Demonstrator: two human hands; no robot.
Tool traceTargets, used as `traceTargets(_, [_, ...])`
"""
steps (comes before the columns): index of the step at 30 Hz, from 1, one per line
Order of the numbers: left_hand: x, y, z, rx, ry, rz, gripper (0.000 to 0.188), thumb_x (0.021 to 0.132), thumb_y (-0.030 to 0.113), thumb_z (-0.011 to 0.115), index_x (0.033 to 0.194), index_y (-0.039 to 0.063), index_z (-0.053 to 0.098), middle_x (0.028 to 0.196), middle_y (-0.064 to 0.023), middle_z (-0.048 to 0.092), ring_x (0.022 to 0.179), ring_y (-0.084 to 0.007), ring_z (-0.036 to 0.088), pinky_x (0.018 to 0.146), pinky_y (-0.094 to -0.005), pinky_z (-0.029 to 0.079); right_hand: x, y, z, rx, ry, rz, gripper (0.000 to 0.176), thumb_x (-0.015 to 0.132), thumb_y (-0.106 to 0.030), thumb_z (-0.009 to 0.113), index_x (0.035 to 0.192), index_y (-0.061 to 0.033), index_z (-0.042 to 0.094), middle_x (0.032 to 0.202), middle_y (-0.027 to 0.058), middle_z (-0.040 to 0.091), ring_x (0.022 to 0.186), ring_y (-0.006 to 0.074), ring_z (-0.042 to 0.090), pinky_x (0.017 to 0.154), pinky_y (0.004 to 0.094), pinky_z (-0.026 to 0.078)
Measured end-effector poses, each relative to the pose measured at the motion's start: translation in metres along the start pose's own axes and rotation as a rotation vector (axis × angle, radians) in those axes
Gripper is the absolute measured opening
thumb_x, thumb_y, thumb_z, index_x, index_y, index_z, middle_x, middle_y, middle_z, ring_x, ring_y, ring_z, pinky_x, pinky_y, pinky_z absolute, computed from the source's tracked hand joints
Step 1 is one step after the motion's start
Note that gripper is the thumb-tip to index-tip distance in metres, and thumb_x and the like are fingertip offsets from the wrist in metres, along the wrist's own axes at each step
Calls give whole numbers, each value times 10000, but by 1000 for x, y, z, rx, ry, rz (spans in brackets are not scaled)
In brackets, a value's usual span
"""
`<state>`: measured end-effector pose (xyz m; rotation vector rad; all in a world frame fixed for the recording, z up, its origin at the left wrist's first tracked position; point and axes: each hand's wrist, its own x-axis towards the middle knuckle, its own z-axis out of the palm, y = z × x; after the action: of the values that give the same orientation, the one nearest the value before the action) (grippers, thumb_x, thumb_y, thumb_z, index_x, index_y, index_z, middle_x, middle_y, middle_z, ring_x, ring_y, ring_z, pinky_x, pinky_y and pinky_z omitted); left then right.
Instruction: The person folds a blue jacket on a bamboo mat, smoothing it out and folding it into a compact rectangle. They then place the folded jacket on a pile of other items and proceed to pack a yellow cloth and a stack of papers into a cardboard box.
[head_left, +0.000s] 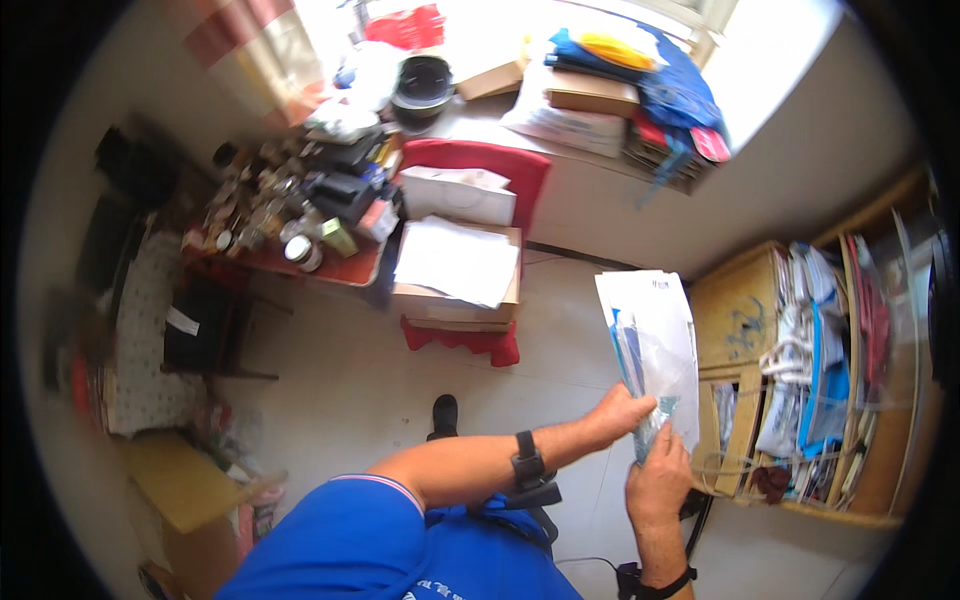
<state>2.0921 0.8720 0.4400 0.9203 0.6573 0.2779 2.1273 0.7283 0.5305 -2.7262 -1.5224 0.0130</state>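
My left hand (626, 411) is closed on the lower left edge of a bundle of white papers (660, 322) and clear plastic sleeves. My right hand (661, 469) grips the bottom of the same bundle, close beside the left one. A blue edge shows along the bundle's left side. Loose white sheets (456, 259) lie on a cardboard box (457, 306), which rests on a chair with a red cover (532, 180). Behind them on the box or chair stands a white paper bag (457, 196).
To the right is a wooden shelf unit (735, 315) packed with bags and papers. A table (337, 271) crowded with jars and boxes stands left of the chair. Boxes, bags and a dark pot-like container (422, 84) fill the windowsill. A dark stool (199, 322) is at the left.
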Motion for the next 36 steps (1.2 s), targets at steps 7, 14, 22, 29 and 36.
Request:
traceTargets(7, [-52,94,-235,-177,155,26,486,927,164,711,1339,-90,665,1196,-141,739,1049,-238,725,914,-399,594,85,-165,-38,510,-192,-335,720,897,-259,831,1476,44,529,1403,289,603,1260,480,602,1091,513,495])
traceTargets(14, [-111,142,-377,-559,-224,9,725,892,147,736,1541,-53,482,1399,-197,663,1222,-291,709,1084,-426,579,203,-176,0,708,-213,76,804,1020,-426,718,1580,65,415,1460,305,587,1335,400,599,1133,470,483])
traceTargets(22, [-98,142,-400,-429,-33,-154,701,897,199,758,1501,-57,513,1348,-188,679,1191,-279,708,1041,-414,593,264,-188,93,1432,-896,261,617,1037,-361,714,1458,56,544,1303,157,672,1127,192,654,990,361,555])
traceTargets(29, [-59,97,-384,-559,360,-227,599,983,177,723,1483,-80,516,1331,-209,682,1184,-309,715,1018,-427,610,271,-178,142,1388,-962,371,506,1005,-186,734,1400,87,572,1293,172,705,1111,220,688,976,362,576])
traceTargets(36, [16,133,-433,-142,401,-127,526,989,143,734,1443,-60,563,1333,-146,684,1184,-234,677,1017,-387,568,335,-194,156,1375,-811,355,362,987,-103,742,1300,57,656,1179,125,752,996,186,716,905,348,596])
